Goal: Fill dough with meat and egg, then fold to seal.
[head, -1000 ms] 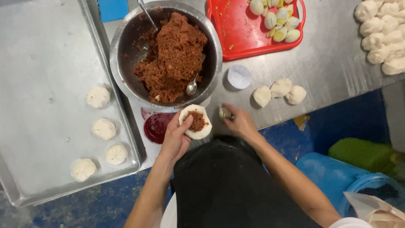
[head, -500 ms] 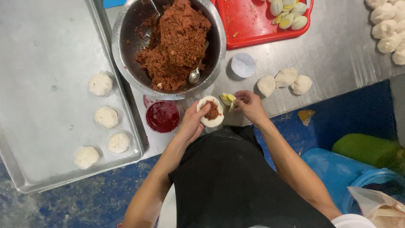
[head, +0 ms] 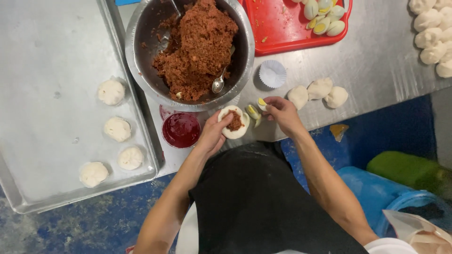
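Note:
My left hand (head: 213,135) cups a flat round of white dough (head: 234,122) with a dab of brown meat filling in its middle. My right hand (head: 281,112) pinches slices of boiled egg (head: 257,107) just to the right of the dough, almost touching it. Above both hands stands a large metal bowl (head: 141,47) heaped with the reddish-brown filling (head: 197,47), a spoon (head: 219,83) resting in it. Three plain dough balls (head: 318,91) lie on the steel table to the right of my right hand.
A metal tray (head: 42,56) at left carries several finished buns (head: 117,129). A small red bowl (head: 181,130) sits under the big bowl. A red tray (head: 282,28) with egg wedges (head: 322,16), a paper cup liner (head: 272,73) and more dough balls (head: 431,33) lie farther back.
My right hand brought the egg slices in from the table to the edge of the filled dough. My left hand has held the dough all along, shifting slightly right.

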